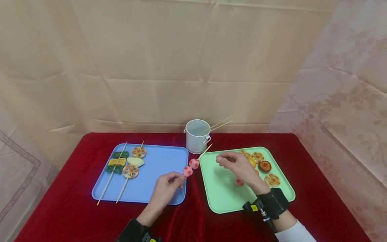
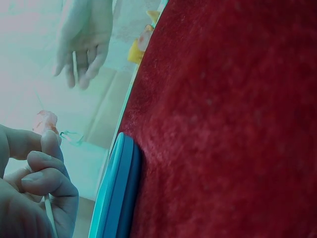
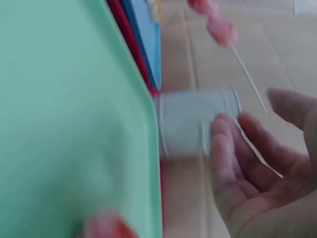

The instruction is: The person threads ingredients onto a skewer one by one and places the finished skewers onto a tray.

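My left hand (image 1: 166, 188) pinches a wooden skewer (image 1: 206, 151) near the right edge of the blue tray (image 1: 163, 161). On that skewer are two pink, roundish food pieces (image 1: 191, 167), and its bare tip points up and away. In the left wrist view, the skewer's lower end shows beneath the curled left fingers (image 2: 47, 181). Over the green tray (image 1: 214, 188), my right hand (image 1: 239, 166) hovers with loosely bent fingers and no food piece in it. Its fingers (image 3: 223, 148) stand apart from the thumb in the right wrist view. Another pink piece (image 1: 239, 182) lies below it, partly hidden.
Two loaded skewers lie on the blue tray, one with green and yellow pieces (image 1: 117, 162), one with lotus root slices (image 1: 130, 171). A white bucket (image 1: 196, 141) with bare skewers (image 1: 222, 123) stands behind. Lotus slices (image 1: 272, 180) and a mushroom (image 1: 264, 166) sit on the green tray.
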Available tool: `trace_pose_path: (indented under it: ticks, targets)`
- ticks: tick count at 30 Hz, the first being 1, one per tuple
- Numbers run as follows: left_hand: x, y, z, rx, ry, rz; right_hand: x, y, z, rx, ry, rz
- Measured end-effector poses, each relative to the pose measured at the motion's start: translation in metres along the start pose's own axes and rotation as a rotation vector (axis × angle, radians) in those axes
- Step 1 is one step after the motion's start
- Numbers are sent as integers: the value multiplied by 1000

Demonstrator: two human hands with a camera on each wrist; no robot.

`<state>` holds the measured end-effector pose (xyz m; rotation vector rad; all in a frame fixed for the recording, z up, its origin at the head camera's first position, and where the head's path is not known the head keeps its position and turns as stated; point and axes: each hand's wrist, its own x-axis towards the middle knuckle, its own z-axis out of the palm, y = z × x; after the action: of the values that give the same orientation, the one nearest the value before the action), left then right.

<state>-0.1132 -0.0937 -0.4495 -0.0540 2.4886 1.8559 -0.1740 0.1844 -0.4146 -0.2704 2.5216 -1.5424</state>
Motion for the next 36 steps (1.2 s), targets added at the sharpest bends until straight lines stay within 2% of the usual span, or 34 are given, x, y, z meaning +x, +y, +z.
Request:
trace_pose_path:
  ticks: [5, 11, 17, 25, 29, 36]
  targets:
    - [1, -1, -3, 9, 9, 8, -7, 8, -25, -209, -7, -66]
    - [2, -4, -6, 6, 22, 7, -14, 18, -37, -387, -26, -136]
    - [4, -3, -8, 3, 26, 5, -21, 19, -41, -540, -60, -108]
    - [6, -2, -10, 3, 20, -8, -27, 20, -43, -582, -147, -129]
    - [6, -2, -10, -6, 22, -7, -28, 21, -41, -568, -190, -82]
    - [7, -4, -12, -13, 24, -18, -27, 26, -37, -600, -200, -124]
